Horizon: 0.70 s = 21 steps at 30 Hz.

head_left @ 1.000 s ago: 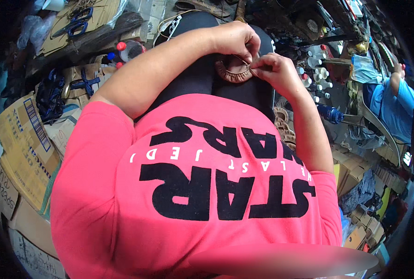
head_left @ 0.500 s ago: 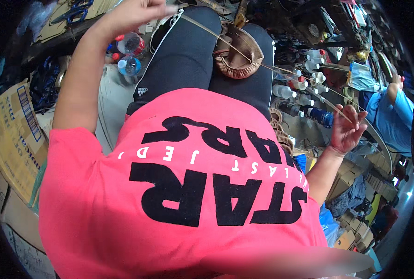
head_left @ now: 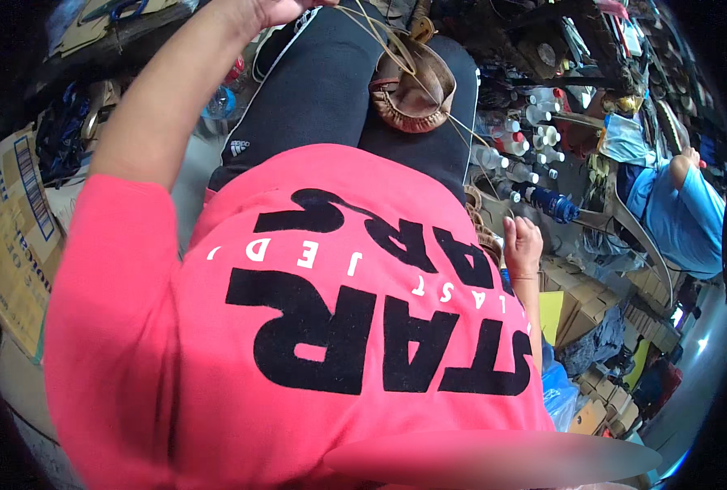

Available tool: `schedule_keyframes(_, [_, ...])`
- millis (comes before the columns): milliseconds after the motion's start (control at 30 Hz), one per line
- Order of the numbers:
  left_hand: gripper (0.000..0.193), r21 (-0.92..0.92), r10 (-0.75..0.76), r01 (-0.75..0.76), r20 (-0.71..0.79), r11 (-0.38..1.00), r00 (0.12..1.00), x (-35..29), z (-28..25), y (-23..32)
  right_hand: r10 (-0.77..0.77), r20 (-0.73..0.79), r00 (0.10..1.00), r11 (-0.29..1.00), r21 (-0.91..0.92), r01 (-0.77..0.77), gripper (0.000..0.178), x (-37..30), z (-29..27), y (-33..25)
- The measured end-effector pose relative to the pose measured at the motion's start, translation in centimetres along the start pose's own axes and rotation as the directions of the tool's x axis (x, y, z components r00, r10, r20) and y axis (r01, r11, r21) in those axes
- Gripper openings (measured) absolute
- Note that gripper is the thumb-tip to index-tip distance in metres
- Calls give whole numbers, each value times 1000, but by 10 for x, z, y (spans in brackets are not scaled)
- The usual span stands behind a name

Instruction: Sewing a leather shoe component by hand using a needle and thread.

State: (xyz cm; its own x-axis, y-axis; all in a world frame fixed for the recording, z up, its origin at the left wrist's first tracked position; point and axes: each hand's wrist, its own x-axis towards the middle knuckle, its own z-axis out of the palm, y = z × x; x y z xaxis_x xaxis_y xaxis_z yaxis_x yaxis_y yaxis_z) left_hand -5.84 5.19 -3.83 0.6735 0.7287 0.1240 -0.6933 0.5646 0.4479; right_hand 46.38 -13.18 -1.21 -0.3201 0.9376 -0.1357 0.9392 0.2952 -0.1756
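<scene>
Thread slanting from shoe to left hand

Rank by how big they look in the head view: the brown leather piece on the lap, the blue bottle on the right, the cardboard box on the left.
1. cardboard box, largest
2. brown leather piece
3. blue bottle, smallest

The box lies nearer the bent rim, so its look is stretched.

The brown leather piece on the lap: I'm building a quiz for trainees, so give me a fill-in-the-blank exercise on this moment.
1. The brown leather piece rests on the person's ____, on black trousers.
2. The thread runs from the leather piece up to the raised ____ hand.
3. The right hand is low beside the pink ____.
4. A person at the right edge wears a ____ top.

Missing words: lap; left; shirt; blue
</scene>
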Motion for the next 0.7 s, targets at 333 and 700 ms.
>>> schedule_keyframes(333, [17, 984, 613, 171, -104, -51, 783, 15, 58, -5, 608, 44, 793, 439, 813, -382, 48, 25, -25, 24])
schedule_keyframes(700, [24, 970, -12, 47, -51, -238, 999, 85, 69, -121, -283, 241, 929, 894, 416, 165, 21, 153, -50, -131])
